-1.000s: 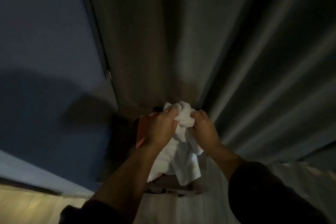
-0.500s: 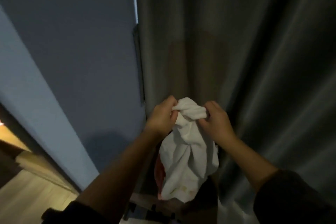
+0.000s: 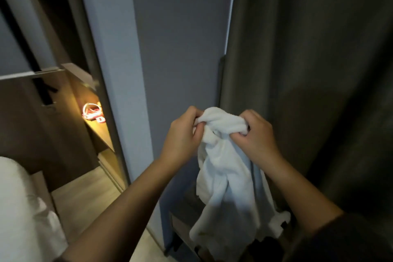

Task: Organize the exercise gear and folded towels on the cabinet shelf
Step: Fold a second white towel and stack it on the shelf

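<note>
A white towel [image 3: 228, 187] hangs crumpled in front of me, bunched at its top edge. My left hand [image 3: 182, 136] grips the bunched top from the left and my right hand [image 3: 256, 136] grips it from the right, knuckles close together. The towel's loose lower part drapes down over a low dark shelf [image 3: 180, 225] beneath it. At far left, a lit wooden cabinet shelf [image 3: 100, 132] carries a small red and white object [image 3: 92, 111], too small to identify.
A grey-blue wall panel [image 3: 180, 38] stands straight ahead and a dark curtain [image 3: 319, 70] fills the right side. White bedding [image 3: 19, 208] lies at lower left beside a strip of wooden floor [image 3: 85, 195].
The view has swung left, away from the curtain, bringing the wall panel, lit cabinet shelf and bedding into sight. Both hands kept their grip on the towel's top.
</note>
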